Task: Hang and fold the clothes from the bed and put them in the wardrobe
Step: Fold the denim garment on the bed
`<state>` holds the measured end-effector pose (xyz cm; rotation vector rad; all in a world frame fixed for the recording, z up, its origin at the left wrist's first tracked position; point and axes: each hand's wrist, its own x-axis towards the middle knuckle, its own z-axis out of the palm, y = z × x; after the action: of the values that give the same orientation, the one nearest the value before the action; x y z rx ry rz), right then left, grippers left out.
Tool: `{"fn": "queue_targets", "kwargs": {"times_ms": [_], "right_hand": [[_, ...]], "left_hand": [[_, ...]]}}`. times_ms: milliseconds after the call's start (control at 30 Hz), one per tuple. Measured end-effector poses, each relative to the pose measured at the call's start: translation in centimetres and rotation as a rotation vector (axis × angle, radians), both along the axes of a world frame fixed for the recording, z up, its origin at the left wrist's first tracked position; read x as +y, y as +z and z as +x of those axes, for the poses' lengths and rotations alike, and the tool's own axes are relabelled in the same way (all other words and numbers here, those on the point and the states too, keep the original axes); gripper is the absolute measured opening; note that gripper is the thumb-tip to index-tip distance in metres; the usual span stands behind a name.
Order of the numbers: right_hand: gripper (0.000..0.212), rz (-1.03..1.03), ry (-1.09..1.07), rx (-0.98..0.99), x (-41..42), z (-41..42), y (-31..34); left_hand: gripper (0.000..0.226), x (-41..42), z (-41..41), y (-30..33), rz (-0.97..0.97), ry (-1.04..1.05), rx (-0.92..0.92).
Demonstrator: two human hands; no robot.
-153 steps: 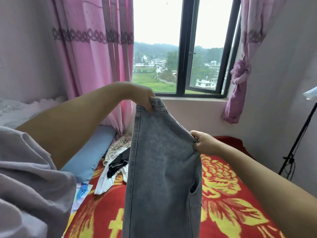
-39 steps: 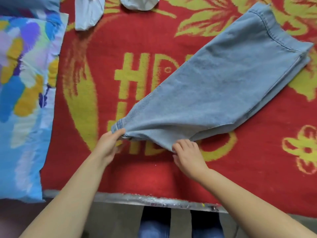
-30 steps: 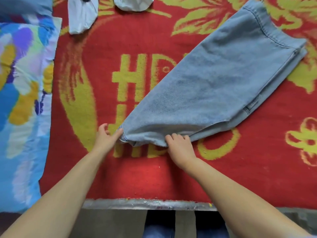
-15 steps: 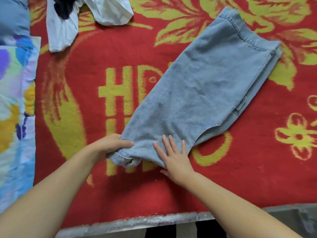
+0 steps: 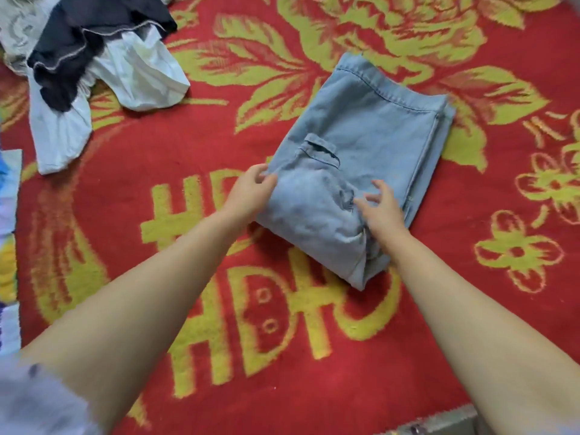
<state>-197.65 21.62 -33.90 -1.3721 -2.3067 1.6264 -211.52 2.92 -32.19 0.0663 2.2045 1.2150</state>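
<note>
While folded jeans (image 5: 361, 171) lie flat — left hand (image 5: 251, 193) touches.

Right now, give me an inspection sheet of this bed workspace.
Surface: red blanket with yellow flowers and letters covers the bed.
Job's things: light blue jeans lie folded into a compact packet, a pocket facing up.
Clutter: white garment and dark garment lie unfolded in a heap at the far left; a colourful cloth shows at the left edge.
Hands: left hand touches the packet's left edge; right hand rests on its near part, fingers spread.
Cables: nothing seen.
Surroundings: a metal bed edge at the bottom; the wardrobe is out of view.
</note>
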Motion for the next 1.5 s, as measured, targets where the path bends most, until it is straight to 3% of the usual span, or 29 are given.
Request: {"fn": "queue_targets", "kwargs": {"times_ms": [33, 100, 133, 200, 267, 333, 400, 467, 567, 667, 800, 833, 867, 900, 967, 1000, 1067, 1133, 1200, 1300, 1400, 1500], "right_hand": [[0.053, 0.118, -0.104, 0.055, 0.2, 0.4, -0.2], [0.061, 0.320, -0.128, 0.157, -1.2, 2.0, -0.3], [0.066, 0.399, -0.031, 0.152, -2.9, 3.2, -0.5], [0.078, 0.568, 0.276, 0.052, -6.6, 5.8, -1.4], [0.091, 0.830, 0.609, -0.059, -9.3, 7.5, -2.9], [0.104, 0.914, 0.832, -0.218, -10.4, 7.6, -3.7], [0.113, 0.898, 0.856, -0.331, -9.4, 6.5, -4.6], [0.106, 0.819, 0.831, -0.428, -7.7, 5.2, -5.1], [0.080, 0.724, 0.893, -0.458, -5.9, 4.4, -3.9], [0.079, 0.548, 1.086, -0.422, -4.7, 6.3, -2.4], [0.083, 0.461, 1.332, -0.447, -4.0, 11.6, -1.4], [0.085, 0.487, 1.372, -0.488, -4.1, 13.1, -1.6], [0.087, 0.525, 1.400, -0.518, -4.2, 14.6, -1.8], [0.087, 0.575, 1.401, -0.521, -4.4, 15.8, -2.1], [0.088, 0.715, 1.350, -0.472, -4.9, 17.0, -2.7], [0.088, 0.745, 1.301, -0.469, -5.2, 17.0, -2.8], [0.084, 0.786, 1.227, -0.467, -5.9, 16.6, -3.1], [0.078, 0.714, 1.211, -0.507, -6.1, 16.1, -3.7], [0.076, 0.627, 1.232, -0.572, -5.9, 15.8, -3.7], [0.088, 0.418, 1.281, -0.614, -5.1, 14.2, -1.4], [0.079, 0.149, 1.366, -0.612, -3.8, 12.7, 2.0], [0.069, -0.180, 1.509, -0.716, -2.3, 12.8, 5.7]], "left_hand": [[0.048, 0.1, 0.0, -1.2, -0.194, -0.144, 0.210], [0.063, -0.6, -0.3, -3.6, -0.319, -0.267, 0.293], [0.058, -1.1, -0.3, -4.5, -0.259, -0.236, 0.216], [0.023, -1.7, -0.3, -5.6, -0.157, -0.150, 0.108], [0.019, -2.0, -0.2, -5.9, -0.164, -0.194, 0.196], [0.018, -2.4, -0.2, -6.1, -0.175, -0.230, 0.247], [0.020, -2.5, 0.0, -5.9, -0.065, -0.192, 0.187], [0.031, -2.5, 0.7, -5.7, 0.017, -0.141, 0.095], [0.039, -2.7, 2.7, -5.5, -0.061, -0.160, 0.100], [0.039, -4.8, 5.3, -5.4, -0.236, -0.178, 0.080], [0.028, -9.4, 11.9, -5.2, -0.191, -0.168, -0.313], [0.020, -10.3, 13.5, -5.1, -0.193, -0.190, -0.307], [0.012, -11.0, 14.9, -5.1, -0.231, -0.235, -0.196], [0.017, -11.6, 15.7, -5.2, -0.295, -0.283, 0.030], [0.048, -11.8, 16.1, -5.4, -0.306, -0.503, 0.595], [0.063, -11.6, 16.1, -5.5, -0.254, -0.730, 0.784], [0.088, -10.9, 15.9, -6.0, -0.260, -1.188, 0.919], [0.101, -10.0, 15.7, -6.1, -0.459, -1.346, 0.772], [0.085, -9.2, 16.2, -5.3, -0.685, -1.301, 0.713], [0.063, -7.6, 16.9, -4.3, -0.811, -1.270, 0.708], [0.063, -6.3, 17.2, -1.5, -0.785, -1.412, 0.403], [0.034, -5.9, 16.0, 3.3, -0.575, -1.546, -0.121]]}}
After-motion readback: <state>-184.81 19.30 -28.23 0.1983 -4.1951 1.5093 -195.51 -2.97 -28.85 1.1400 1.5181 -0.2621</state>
